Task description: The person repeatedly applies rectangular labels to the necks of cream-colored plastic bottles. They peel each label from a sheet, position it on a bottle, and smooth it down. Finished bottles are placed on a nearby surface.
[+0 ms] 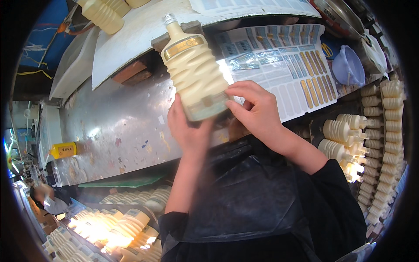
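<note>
A cream-coloured bottle with wavy ridges leans away from me over the bench, its silver screw neck at the far end. It bears a gold label near the shoulder and a pale, see-through band low down near the base. My left hand is closed round the bottle's lower left side and base. At the lower right edge, the thumb and forefinger of my right hand are bent against the bottle beside the band. Whether a label edge lies between those fingertips, I cannot tell.
Label sheets with gold and bluish stickers lie at right. Beyond them stands a lilac bucket. A yellow bottle lies on the metal bench. Many cream bottles fill both sides. Another person is at far left.
</note>
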Demonstrator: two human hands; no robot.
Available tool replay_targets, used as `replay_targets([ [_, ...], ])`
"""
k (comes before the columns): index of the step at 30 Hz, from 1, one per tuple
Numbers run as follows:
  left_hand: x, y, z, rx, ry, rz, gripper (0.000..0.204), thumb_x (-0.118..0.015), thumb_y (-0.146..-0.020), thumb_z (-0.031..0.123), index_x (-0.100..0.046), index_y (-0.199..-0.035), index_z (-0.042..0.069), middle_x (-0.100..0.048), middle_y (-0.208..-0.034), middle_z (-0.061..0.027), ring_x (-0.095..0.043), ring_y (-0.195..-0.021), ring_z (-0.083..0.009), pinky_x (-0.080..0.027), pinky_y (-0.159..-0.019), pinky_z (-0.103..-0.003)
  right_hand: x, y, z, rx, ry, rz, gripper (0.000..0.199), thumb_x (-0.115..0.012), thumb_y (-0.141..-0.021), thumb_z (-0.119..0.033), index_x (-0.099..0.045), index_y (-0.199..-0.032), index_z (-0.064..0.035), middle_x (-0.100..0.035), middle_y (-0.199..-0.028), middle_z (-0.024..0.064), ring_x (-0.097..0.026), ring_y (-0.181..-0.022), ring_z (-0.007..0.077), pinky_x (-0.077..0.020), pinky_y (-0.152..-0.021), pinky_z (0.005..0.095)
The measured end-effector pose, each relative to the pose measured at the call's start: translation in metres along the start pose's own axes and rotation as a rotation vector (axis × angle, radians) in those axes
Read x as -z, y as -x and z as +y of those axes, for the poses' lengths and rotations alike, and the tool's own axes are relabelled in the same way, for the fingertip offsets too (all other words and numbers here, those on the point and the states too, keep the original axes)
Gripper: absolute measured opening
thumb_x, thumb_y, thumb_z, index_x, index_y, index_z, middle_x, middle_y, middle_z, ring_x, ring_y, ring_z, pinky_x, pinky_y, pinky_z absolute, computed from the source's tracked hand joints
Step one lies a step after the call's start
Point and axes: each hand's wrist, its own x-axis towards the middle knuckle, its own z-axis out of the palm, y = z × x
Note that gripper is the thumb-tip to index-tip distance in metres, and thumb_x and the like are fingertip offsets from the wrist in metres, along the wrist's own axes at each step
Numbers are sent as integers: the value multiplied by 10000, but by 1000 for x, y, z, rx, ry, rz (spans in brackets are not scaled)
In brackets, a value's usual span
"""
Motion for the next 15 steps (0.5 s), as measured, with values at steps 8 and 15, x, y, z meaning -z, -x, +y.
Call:
replay_targets([
  [8,8,-4,-6,-30,187,58,589,-677,-903,265,-516,-1395,-17,-536,-1378,-207,-482,-1313,-373,-354,-1129,-484,-1,-12,4,-93,-29,-25,167,-763,-822,-60,-760,-984,-20,-705,-1036,64,-579,-590,79,-465,-596,228],
  [15,26,-40,13,-169,190,-13,345,-642,-918,148,-659,-1242,31,-617,-1270,-150,-556,-1224,-341,-419,-1064,-435,2,-16,2,-111,-19,-34,141,-753,-838,-92,-761,-961,-24,-715,-985,75,-607,-613,104,-485,-600,255],
])
